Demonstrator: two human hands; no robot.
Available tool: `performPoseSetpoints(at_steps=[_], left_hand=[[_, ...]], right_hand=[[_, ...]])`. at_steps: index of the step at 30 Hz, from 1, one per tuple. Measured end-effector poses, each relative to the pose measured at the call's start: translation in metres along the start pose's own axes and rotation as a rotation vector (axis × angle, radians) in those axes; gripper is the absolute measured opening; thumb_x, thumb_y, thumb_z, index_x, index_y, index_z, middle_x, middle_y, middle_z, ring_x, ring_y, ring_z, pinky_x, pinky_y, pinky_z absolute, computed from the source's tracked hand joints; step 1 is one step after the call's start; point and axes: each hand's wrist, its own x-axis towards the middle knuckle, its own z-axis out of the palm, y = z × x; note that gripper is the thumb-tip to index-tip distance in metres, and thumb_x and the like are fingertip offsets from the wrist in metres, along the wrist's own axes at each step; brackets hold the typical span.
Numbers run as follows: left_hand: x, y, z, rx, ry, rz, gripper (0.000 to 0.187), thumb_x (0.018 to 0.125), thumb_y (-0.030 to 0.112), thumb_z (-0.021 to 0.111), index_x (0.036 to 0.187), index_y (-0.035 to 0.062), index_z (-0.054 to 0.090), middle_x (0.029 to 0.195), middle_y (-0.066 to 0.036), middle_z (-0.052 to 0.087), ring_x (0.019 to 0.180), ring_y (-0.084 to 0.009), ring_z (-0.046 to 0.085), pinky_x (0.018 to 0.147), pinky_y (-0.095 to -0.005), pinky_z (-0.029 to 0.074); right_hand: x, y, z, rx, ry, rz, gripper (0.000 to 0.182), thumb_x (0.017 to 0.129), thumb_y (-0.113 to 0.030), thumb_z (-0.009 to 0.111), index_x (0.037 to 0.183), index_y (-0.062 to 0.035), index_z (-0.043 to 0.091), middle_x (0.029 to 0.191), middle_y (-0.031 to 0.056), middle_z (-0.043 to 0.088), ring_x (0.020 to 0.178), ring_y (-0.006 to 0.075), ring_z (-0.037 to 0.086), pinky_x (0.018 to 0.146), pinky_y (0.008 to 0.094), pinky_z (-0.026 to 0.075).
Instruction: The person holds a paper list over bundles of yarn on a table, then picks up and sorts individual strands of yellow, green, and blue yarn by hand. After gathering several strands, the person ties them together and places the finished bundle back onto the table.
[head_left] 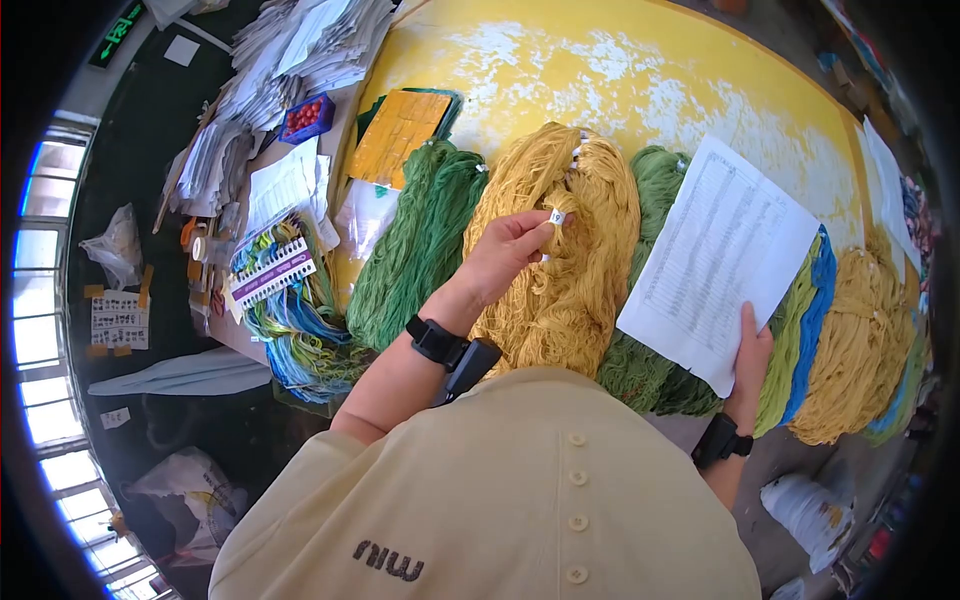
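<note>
From the head view I see my left hand near the centre of the frame, fingers pinched together on a small white tag tied to a mustard-yellow yarn hank. The thumb and forefinger close on the tag just at the upper part of the hank, with the remaining fingers curled in below. That hank lies in the middle of the frame on a yellow table whose paint is worn to white in patches.

My right hand sits at the lower right, holding a printed sheet of paper by its bottom edge; the thumb lies flat on the front of the sheet and the other fingers are hidden behind it, so I cannot tell how they are bent. The sheet tilts across a dark green hank and hides part of it.

Just left of the yellow hank lies a green yarn hank, touching it. To the right of the paper I see a blue and light-green hank, then another golden-yellow hank near the right edge.

At the left of the frame lies a thread colour card on a tangle of blue and yellow threads. Above it, in the upper left, is a small blue tray of red bits, beside an orange-yellow sheet and stacked papers.
</note>
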Motion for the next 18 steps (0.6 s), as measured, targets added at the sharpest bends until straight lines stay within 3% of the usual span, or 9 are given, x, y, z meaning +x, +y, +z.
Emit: performPoseSetpoints(at_steps=[6, 9, 10, 12, 13, 15, 16, 18], left_hand=[[-0.005, 0.007, 0.003, 0.178, 0.072, 0.145, 0.026, 0.096, 0.016, 0.06, 0.115, 0.0003, 0.067, 0.087, 0.004, 0.064, 0.072, -0.0029, 0.052, 0.065, -0.0208, 0.043], [-0.005, 0.005, 0.004, 0.247, 0.118, 0.158, 0.031, 0.095, 0.019, 0.063, 0.12, 0.0014, 0.064, 0.095, 0.003, 0.065, 0.082, -0.0041, 0.057, 0.078, -0.0233, 0.048], [-0.001, -0.003, -0.002, 0.393, 0.15, 0.285, 0.031, 0.096, 0.019, 0.061, 0.122, 0.0007, 0.061, 0.103, 0.0, 0.067, 0.091, -0.0085, 0.06, 0.083, -0.0259, 0.048], [0.004, -0.012, -0.007, 0.979, 0.426, 0.66, 0.032, 0.096, 0.018, 0.059, 0.12, -0.0033, 0.06, 0.104, -0.005, 0.069, 0.102, -0.0129, 0.061, 0.088, -0.0307, 0.049], [0.001, 0.002, 0.002, 0.953, 0.435, 0.682, 0.032, 0.096, 0.018, 0.059, 0.12, -0.0033, 0.06, 0.104, -0.005, 0.069, 0.102, -0.0129, 0.061, 0.088, -0.0307, 0.049], [-0.016, 0.034, 0.014, 0.552, 0.246, 0.54, 0.034, 0.098, 0.023, 0.057, 0.119, -0.0024, 0.061, 0.105, -0.005, 0.068, 0.105, -0.013, 0.06, 0.091, -0.0309, 0.047], [-0.026, 0.049, 0.021, 0.534, 0.259, 0.55, 0.034, 0.098, 0.023, 0.057, 0.119, -0.0024, 0.061, 0.105, -0.005, 0.068, 0.105, -0.013, 0.06, 0.091, -0.0309, 0.047], [-0.043, 0.071, 0.032, 0.14, -0.016, 0.374, 0.034, 0.099, 0.026, 0.057, 0.117, -0.002, 0.063, 0.103, -0.004, 0.068, 0.105, -0.0118, 0.059, 0.091, -0.0304, 0.047]], right_hand=[[-0.011, -0.057, 0.029, -0.008, -0.032, -0.034, 0.041, 0.096, -0.027, 0.063, 0.116, 0.0086, 0.061, 0.107, 0.0104, 0.068, 0.087, 0.0125, 0.063, 0.079, 0.0267, 0.049], [-0.004, -0.072, 0.045, 0.003, -0.063, -0.19, 0.04, 0.095, -0.026, 0.064, 0.115, 0.0087, 0.062, 0.106, 0.0096, 0.068, 0.087, 0.0113, 0.061, 0.078, 0.0259, 0.049], [-0.006, -0.08, 0.049, -0.028, -0.051, -0.207, 0.04, 0.095, -0.026, 0.064, 0.115, 0.0087, 0.062, 0.106, 0.0096, 0.068, 0.087, 0.0113, 0.061, 0.078, 0.0259, 0.049], [-0.01, -0.097, 0.066, 0.015, -0.093, -0.305, 0.037, 0.095, -0.024, 0.065, 0.113, 0.0081, 0.064, 0.105, 0.0089, 0.068, 0.088, 0.01, 0.06, 0.078, 0.0257, 0.049], [-0.012, -0.105, 0.072, 0.0, -0.096, -0.335, 0.037, 0.095, -0.024, 0.065, 0.113, 0.0081, 0.064, 0.105, 0.0089, 0.068, 0.088, 0.01, 0.06, 0.078, 0.0257, 0.049], [-0.016, -0.116, 0.083, 0.025, -0.146, -0.362, 0.034, 0.095, -0.022, 0.065, 0.112, 0.0072, 0.065, 0.103, 0.0081, 0.068, 0.087, 0.0092, 0.06, 0.077, 0.0253, 0.049], [-0.016, -0.12, 0.089, 0.013, -0.159, -0.376, 0.034, 0.095, -0.022, 0.065, 0.112, 0.0072, 0.065, 0.103, 0.0081, 0.068, 0.087, 0.0092, 0.06, 0.077, 0.0253, 0.049], [-0.021, -0.127, 0.095, 0.03, -0.224, -0.437, 0.033, 0.096, -0.021, 0.064, 0.113, 0.0068, 0.065, 0.103, 0.0076, 0.068, 0.087, 0.0088, 0.059, 0.077, 0.0248, 0.049]])
